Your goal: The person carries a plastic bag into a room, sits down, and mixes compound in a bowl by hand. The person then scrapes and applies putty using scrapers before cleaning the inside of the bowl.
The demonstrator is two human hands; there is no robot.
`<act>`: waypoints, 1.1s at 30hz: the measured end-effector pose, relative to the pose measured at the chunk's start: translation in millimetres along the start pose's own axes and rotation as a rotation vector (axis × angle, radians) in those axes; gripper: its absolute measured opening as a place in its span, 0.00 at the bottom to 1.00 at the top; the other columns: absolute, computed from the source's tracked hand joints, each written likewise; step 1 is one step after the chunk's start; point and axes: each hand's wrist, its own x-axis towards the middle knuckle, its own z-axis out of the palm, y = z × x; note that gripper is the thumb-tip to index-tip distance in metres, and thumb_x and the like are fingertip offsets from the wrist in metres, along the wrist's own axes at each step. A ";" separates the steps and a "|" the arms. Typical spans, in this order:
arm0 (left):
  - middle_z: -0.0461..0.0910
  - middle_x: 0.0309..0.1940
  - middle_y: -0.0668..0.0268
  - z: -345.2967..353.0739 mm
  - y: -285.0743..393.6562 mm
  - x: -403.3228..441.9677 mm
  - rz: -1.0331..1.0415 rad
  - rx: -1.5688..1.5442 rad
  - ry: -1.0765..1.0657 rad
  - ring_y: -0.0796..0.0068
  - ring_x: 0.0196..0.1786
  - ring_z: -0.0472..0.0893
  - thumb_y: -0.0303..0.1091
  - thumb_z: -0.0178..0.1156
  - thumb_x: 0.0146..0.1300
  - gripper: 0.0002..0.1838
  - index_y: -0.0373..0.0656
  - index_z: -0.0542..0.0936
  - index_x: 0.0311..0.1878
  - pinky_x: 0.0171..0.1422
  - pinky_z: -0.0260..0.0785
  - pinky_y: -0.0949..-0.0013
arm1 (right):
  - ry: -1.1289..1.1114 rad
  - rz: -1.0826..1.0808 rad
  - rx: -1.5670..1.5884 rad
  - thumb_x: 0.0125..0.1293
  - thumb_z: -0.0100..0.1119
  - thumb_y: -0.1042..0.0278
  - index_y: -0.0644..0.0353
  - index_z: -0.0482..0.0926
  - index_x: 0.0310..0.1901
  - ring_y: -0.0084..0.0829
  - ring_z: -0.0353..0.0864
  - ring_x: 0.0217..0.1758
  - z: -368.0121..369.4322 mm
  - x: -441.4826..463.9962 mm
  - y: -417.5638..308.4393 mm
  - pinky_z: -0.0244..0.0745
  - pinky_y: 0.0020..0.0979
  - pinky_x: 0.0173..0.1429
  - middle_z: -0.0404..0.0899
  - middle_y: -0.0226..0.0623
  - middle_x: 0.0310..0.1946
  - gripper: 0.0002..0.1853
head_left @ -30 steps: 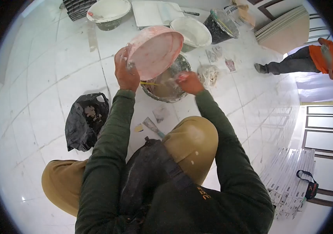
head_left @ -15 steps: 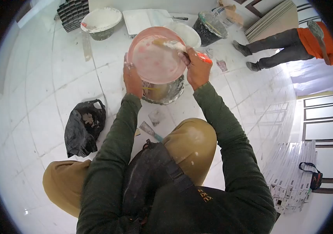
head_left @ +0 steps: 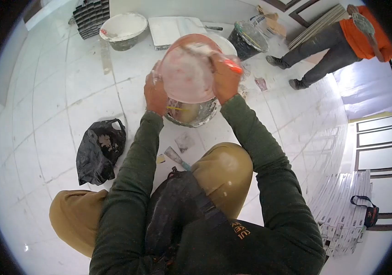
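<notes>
My left hand [head_left: 155, 94] is closed on the left edge of a pink plastic basin [head_left: 184, 81], tilted so that I look into its white-smeared inside. In my right hand [head_left: 226, 81] is a paintbrush [head_left: 233, 67] with a red handle, its head blurred against the upper part of the basin. Below the basin stands a dark bucket [head_left: 201, 114] with a plaster-crusted rim, partly covered by it. Something thin and yellow shows inside that bucket. A putty knife [head_left: 174, 156] lies on the floor by my knee.
A black plastic bag [head_left: 99, 153] lies on the left. Along the wall are a white-rimmed tub [head_left: 123, 28], a white tray [head_left: 174, 31] and a dark bucket [head_left: 247, 39]. A person in orange [head_left: 365, 36] stands at right, above stacked long boxes [head_left: 342, 211].
My right hand and the paintbrush have shifted slightly left and down over the basin. The basin has tipped more upright. The person in orange has moved their feet.
</notes>
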 end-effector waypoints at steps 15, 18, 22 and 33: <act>0.70 0.45 0.57 1.5 -11.9 19.8 0.310 -0.137 0.147 0.63 0.52 0.70 0.31 0.44 0.62 0.18 0.39 0.72 0.54 0.57 0.63 0.65 | -0.511 0.214 0.117 0.50 0.60 0.72 0.62 0.76 0.34 0.22 0.73 0.28 -12.1 -24.4 -13.4 0.70 0.26 0.35 0.76 0.33 0.25 0.09; 0.70 0.44 0.56 -6.4 -12.1 23.4 0.379 -0.042 0.153 0.61 0.51 0.70 0.29 0.45 0.60 0.18 0.39 0.72 0.53 0.56 0.63 0.64 | -0.597 0.142 0.132 0.49 0.62 0.70 0.62 0.75 0.32 0.21 0.72 0.28 -16.5 -31.4 -9.1 0.70 0.27 0.35 0.75 0.34 0.25 0.09; 0.70 0.44 0.56 -9.0 -6.9 20.7 0.513 0.275 0.132 0.59 0.49 0.70 0.26 0.47 0.56 0.19 0.40 0.73 0.52 0.56 0.62 0.64 | -0.555 -0.088 -0.152 0.49 0.62 0.70 0.64 0.75 0.35 0.33 0.78 0.35 -23.1 -30.3 9.2 0.71 0.32 0.40 0.77 0.41 0.30 0.12; 0.68 0.44 0.57 6.6 8.1 10.3 0.457 0.427 0.052 0.59 0.50 0.68 0.23 0.49 0.54 0.20 0.47 0.74 0.52 0.56 0.61 0.62 | -0.647 -0.117 -0.112 0.47 0.60 0.75 0.62 0.74 0.35 0.40 0.76 0.34 -17.7 -38.2 4.7 0.71 0.33 0.40 0.76 0.41 0.31 0.11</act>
